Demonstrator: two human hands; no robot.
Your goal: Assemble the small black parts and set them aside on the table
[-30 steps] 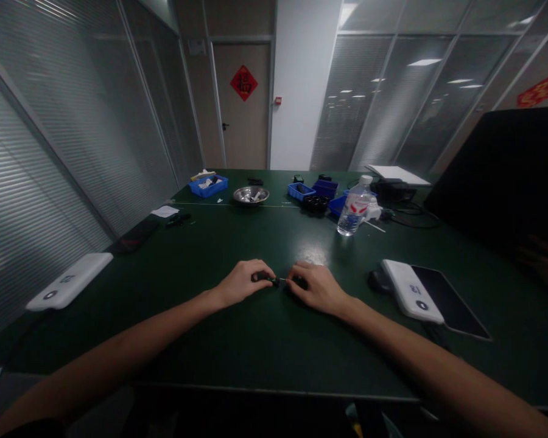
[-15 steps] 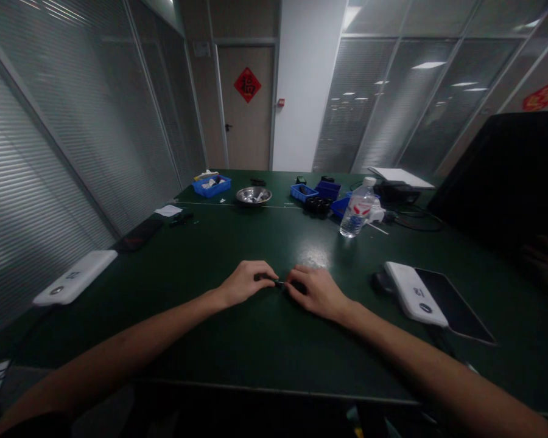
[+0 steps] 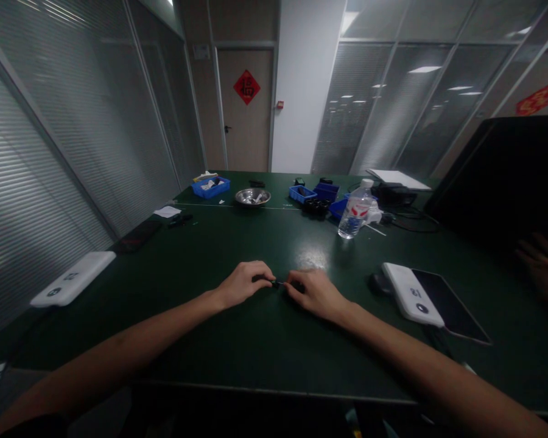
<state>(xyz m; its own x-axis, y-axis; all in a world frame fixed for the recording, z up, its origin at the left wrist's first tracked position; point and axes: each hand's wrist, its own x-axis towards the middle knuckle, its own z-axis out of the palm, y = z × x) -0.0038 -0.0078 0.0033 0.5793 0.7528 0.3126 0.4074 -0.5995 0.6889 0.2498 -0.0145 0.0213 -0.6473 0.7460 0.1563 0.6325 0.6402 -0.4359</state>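
Observation:
Low over the green table [image 3: 201, 347], my left hand [image 3: 246, 283] pinches a small dark piece [image 3: 276, 283] between thumb and fingertips. Facing it from the right, my right hand [image 3: 317, 292] is closed, thumb and index finger pressed around the tip of a thin, shiny pin-like bit [image 3: 281, 283] that meets the dark piece. Both objects are too small to name their kind. The two hands are a few centimetres apart, with their edges resting near the table surface.
A water bottle [image 3: 356, 210], metal bowl [image 3: 252, 197] and blue trays [image 3: 211, 187] stand farther back. White power banks lie left [image 3: 73, 278] and right [image 3: 413, 295], the right one by a dark tablet [image 3: 452, 304]. Another person's hand [image 3: 543, 261] is at far right beside a black screen [image 3: 502, 182].
My left fingers have shifted slightly, leaving more of the small dark piece showing. My right hand stays almost in place. The other person's hand at the right edge shows more clearly.

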